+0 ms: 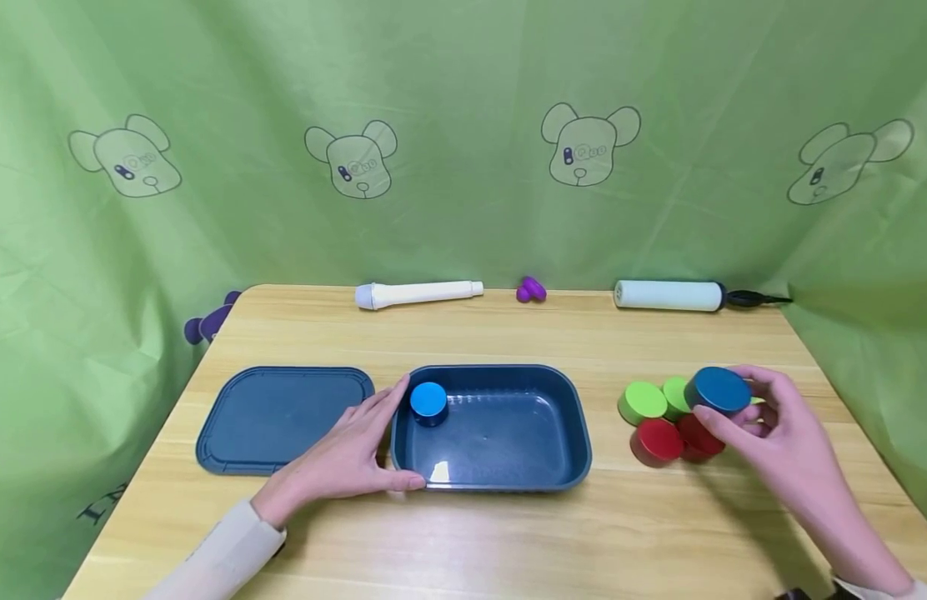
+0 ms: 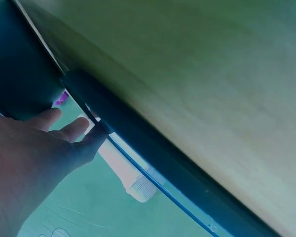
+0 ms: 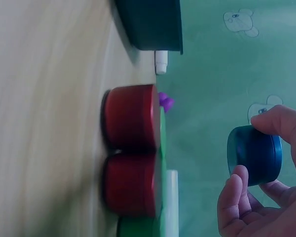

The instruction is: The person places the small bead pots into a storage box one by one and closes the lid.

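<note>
Head view: a person's L grip (image 1: 347, 450), fingers and thumb spread, is resting against the left end of a dark blue box (image 1: 501, 433) at ctr of frame. At frame right, the R grip (image 1: 782, 425) is pinching a blue tin (image 1: 719, 390) b/w thumb and fingers, holding it above green tins (image 1: 643, 402) and two red tins (image 1: 657, 442), which are standing clustered on the wooden desk (image 1: 508, 542). A 2nd blue tin (image 1: 429, 400) is sitting in the box's upper-left corner. A dark blue lid (image 1: 283, 417) is lying left of ctr. Upper mid-frame, along the far edge, a white mic (image 1: 422, 293), a purple item (image 1: 532, 290) and a pale tube (image 1: 668, 296) w/ black tip are lying in front of a green curtain (image 1: 463, 208).

L wrist view: the L grip is showing at lower left, fingers extended; the box is filling the upper-left corner. The lid's edge is running diagonally to btm right, w/ the mic showing below ctr.

R wrist view: at mid-right, the R grip is pinching the blue tin well apart from the red tins, which are showing just left of ctr.
</note>
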Action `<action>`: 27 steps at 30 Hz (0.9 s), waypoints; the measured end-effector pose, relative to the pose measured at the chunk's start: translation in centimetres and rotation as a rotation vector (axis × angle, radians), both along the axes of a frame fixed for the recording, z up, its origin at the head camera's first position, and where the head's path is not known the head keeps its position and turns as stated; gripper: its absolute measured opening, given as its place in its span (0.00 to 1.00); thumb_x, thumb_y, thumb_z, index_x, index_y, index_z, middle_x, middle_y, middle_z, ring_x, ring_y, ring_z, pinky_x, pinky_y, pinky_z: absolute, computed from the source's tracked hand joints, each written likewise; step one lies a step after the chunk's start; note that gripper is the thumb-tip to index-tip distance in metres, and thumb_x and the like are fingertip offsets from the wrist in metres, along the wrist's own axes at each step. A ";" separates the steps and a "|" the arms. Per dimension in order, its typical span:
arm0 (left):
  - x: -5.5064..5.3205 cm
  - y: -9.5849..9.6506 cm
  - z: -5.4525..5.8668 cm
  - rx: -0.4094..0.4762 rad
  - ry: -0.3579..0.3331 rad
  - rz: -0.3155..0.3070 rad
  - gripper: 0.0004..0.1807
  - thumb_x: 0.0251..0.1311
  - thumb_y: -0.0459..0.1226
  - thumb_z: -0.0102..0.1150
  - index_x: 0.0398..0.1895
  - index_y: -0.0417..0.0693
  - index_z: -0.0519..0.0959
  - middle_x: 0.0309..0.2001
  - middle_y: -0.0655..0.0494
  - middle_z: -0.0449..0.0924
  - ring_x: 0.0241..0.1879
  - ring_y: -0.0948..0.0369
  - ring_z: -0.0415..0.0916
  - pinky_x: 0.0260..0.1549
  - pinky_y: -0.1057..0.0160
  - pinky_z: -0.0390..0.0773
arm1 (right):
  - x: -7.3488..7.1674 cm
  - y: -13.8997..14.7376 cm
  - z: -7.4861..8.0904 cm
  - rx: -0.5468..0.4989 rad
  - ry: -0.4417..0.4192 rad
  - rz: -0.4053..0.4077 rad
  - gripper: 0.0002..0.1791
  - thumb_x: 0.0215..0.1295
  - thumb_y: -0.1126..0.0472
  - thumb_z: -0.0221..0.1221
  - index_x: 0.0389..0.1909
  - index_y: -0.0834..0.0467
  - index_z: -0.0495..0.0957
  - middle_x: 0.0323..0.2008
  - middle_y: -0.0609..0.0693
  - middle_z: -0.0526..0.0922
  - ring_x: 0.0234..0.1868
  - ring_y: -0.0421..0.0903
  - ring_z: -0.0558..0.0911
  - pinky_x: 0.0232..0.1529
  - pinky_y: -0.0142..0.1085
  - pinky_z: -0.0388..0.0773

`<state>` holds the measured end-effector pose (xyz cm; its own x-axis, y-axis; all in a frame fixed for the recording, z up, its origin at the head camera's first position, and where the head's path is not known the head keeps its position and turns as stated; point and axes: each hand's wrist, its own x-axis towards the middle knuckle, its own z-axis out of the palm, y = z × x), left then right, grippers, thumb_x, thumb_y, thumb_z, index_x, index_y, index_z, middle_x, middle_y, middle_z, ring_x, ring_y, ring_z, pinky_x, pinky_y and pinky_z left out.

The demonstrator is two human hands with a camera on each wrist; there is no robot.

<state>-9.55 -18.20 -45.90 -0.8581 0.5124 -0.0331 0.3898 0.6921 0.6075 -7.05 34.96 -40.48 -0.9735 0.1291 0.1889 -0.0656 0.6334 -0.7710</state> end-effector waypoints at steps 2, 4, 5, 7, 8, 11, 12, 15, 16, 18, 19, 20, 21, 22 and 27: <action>0.0 0.0 0.0 -0.001 -0.001 0.000 0.71 0.55 0.77 0.68 0.92 0.69 0.35 0.88 0.62 0.48 0.86 0.49 0.46 0.77 0.27 0.47 | -0.3 -0.6 0.1 0.002 0.008 0.013 0.37 0.69 0.60 0.76 0.72 0.61 0.69 0.51 0.45 0.77 0.38 0.38 0.78 0.34 0.23 0.77; 0.1 0.0 0.1 -0.002 -0.001 0.000 0.72 0.55 0.77 0.68 0.92 0.69 0.35 0.88 0.62 0.48 0.86 0.49 0.46 0.77 0.27 0.47 | -0.6 -1.1 0.3 0.001 0.015 0.030 0.37 0.69 0.61 0.76 0.73 0.62 0.68 0.52 0.45 0.77 0.38 0.38 0.78 0.33 0.24 0.77; 0.1 0.0 0.1 -0.003 -0.001 0.000 0.72 0.55 0.77 0.68 0.92 0.69 0.34 0.88 0.62 0.48 0.86 0.48 0.46 0.77 0.27 0.47 | -0.7 -1.5 0.4 0.002 0.021 0.037 0.37 0.69 0.61 0.76 0.73 0.62 0.68 0.53 0.45 0.77 0.38 0.38 0.78 0.33 0.24 0.77; 0.1 0.0 0.1 -0.004 0.000 -0.001 0.71 0.56 0.77 0.68 0.91 0.70 0.34 0.88 0.61 0.48 0.86 0.48 0.46 0.77 0.27 0.47 | -0.9 -2.1 0.6 -0.005 0.025 0.055 0.37 0.70 0.61 0.76 0.73 0.62 0.68 0.53 0.47 0.77 0.38 0.38 0.79 0.32 0.26 0.78; 0.1 0.0 0.1 -0.004 -0.001 0.000 0.71 0.55 0.77 0.68 0.91 0.70 0.34 0.88 0.61 0.48 0.86 0.48 0.46 0.77 0.27 0.47 | -1.0 -2.4 0.6 -0.009 0.029 0.063 0.37 0.70 0.61 0.75 0.73 0.62 0.68 0.53 0.48 0.77 0.38 0.39 0.79 0.32 0.26 0.78; 0.1 0.0 0.1 -0.005 -0.002 0.001 0.71 0.56 0.77 0.68 0.91 0.70 0.34 0.88 0.61 0.47 0.86 0.48 0.46 0.77 0.27 0.47 | -1.5 -3.4 0.8 -0.013 0.041 0.090 0.36 0.70 0.61 0.75 0.73 0.61 0.69 0.52 0.51 0.78 0.37 0.41 0.79 0.31 0.27 0.79; 0.1 0.0 0.1 -0.005 -0.003 0.002 0.71 0.56 0.77 0.68 0.91 0.70 0.34 0.88 0.62 0.47 0.86 0.49 0.46 0.77 0.28 0.47 | -1.7 -3.7 0.9 -0.010 0.045 0.100 0.36 0.70 0.61 0.75 0.73 0.60 0.69 0.52 0.52 0.78 0.37 0.41 0.79 0.32 0.27 0.78; 0.0 0.0 0.1 -0.007 -0.006 0.002 0.71 0.56 0.77 0.68 0.91 0.70 0.34 0.88 0.62 0.47 0.86 0.49 0.45 0.77 0.28 0.47 | -2.4 -4.6 1.1 0.006 0.063 0.126 0.36 0.69 0.62 0.76 0.73 0.61 0.70 0.53 0.54 0.78 0.36 0.43 0.79 0.34 0.26 0.77; 0.0 0.0 0.1 -0.007 -0.006 0.003 0.71 0.56 0.77 0.68 0.91 0.70 0.34 0.88 0.62 0.47 0.86 0.49 0.45 0.77 0.28 0.47 | -2.6 -4.9 1.2 0.010 0.065 0.133 0.36 0.69 0.62 0.76 0.73 0.61 0.71 0.54 0.54 0.77 0.35 0.43 0.78 0.34 0.26 0.76; 0.0 -0.1 0.1 -0.008 -0.008 0.005 0.71 0.56 0.77 0.68 0.91 0.70 0.34 0.88 0.62 0.47 0.86 0.49 0.45 0.77 0.28 0.47 | -3.1 -5.5 1.4 0.023 0.071 0.146 0.36 0.68 0.62 0.76 0.72 0.61 0.71 0.54 0.54 0.77 0.35 0.43 0.78 0.35 0.25 0.75; 0.0 -0.1 0.1 -0.009 -0.008 0.004 0.71 0.56 0.76 0.68 0.91 0.70 0.34 0.88 0.62 0.47 0.86 0.49 0.45 0.77 0.28 0.47 | -3.2 -5.8 1.5 0.027 0.071 0.154 0.36 0.68 0.62 0.76 0.72 0.61 0.72 0.53 0.54 0.77 0.35 0.43 0.78 0.36 0.25 0.75; 0.0 -0.1 0.1 -0.010 -0.008 0.003 0.71 0.56 0.76 0.68 0.91 0.70 0.34 0.88 0.62 0.47 0.86 0.49 0.45 0.77 0.28 0.47 | -3.4 -6.1 1.6 0.033 0.069 0.159 0.36 0.68 0.62 0.77 0.72 0.61 0.72 0.53 0.54 0.77 0.36 0.43 0.78 0.36 0.25 0.74; 0.0 -0.1 0.0 -0.011 -0.008 0.003 0.71 0.56 0.76 0.68 0.91 0.70 0.34 0.88 0.62 0.47 0.86 0.49 0.45 0.77 0.28 0.47 | -3.5 -6.4 1.6 0.035 0.065 0.165 0.36 0.68 0.61 0.77 0.72 0.60 0.72 0.53 0.54 0.77 0.36 0.44 0.78 0.36 0.25 0.74; 0.0 -0.1 0.0 -0.012 -0.007 0.003 0.71 0.56 0.76 0.68 0.91 0.70 0.34 0.88 0.62 0.47 0.86 0.49 0.46 0.77 0.28 0.47 | -3.6 -6.6 1.7 0.036 0.063 0.172 0.35 0.68 0.61 0.77 0.72 0.60 0.72 0.53 0.54 0.77 0.36 0.44 0.78 0.37 0.26 0.74; -0.1 -0.1 0.1 -0.014 -0.007 0.001 0.71 0.56 0.77 0.67 0.91 0.70 0.34 0.88 0.63 0.47 0.86 0.49 0.45 0.77 0.27 0.47 | -4.0 -7.9 1.8 0.042 0.049 0.198 0.35 0.69 0.57 0.76 0.72 0.58 0.72 0.53 0.54 0.78 0.38 0.46 0.78 0.38 0.27 0.75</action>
<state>-9.60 -18.25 -45.78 -0.8583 0.5110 -0.0467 0.3847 0.7009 0.6006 -11.09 27.10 -38.71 -0.9686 -0.0725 0.2378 -0.2285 0.6360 -0.7371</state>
